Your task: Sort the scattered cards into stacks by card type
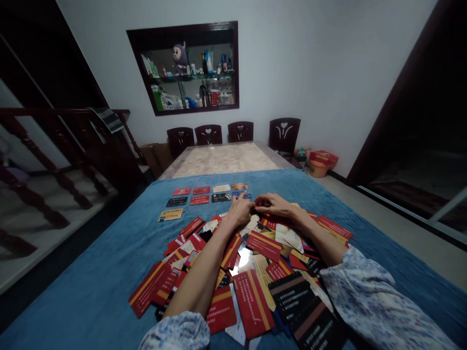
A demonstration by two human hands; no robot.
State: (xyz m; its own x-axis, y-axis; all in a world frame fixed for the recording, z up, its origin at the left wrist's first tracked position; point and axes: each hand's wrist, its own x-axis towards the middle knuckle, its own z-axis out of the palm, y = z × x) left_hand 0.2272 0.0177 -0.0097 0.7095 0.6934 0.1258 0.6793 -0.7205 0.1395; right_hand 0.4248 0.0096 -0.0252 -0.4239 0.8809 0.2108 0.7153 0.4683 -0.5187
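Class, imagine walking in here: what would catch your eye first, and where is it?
First, probably, the jumbled heap of cards, many red with yellow stripes, on the near part of the blue cloth, with the left hand and right hand close together at its far side. Beyond, mostly to the left, separate cards lie in rows. Higher up, a purple plush toy sits in the wall niche.

Wears a whitish left sleeve and a matching right sleeve, both mottled in blue and violet, loosely cut, creased, bunched at the edges.
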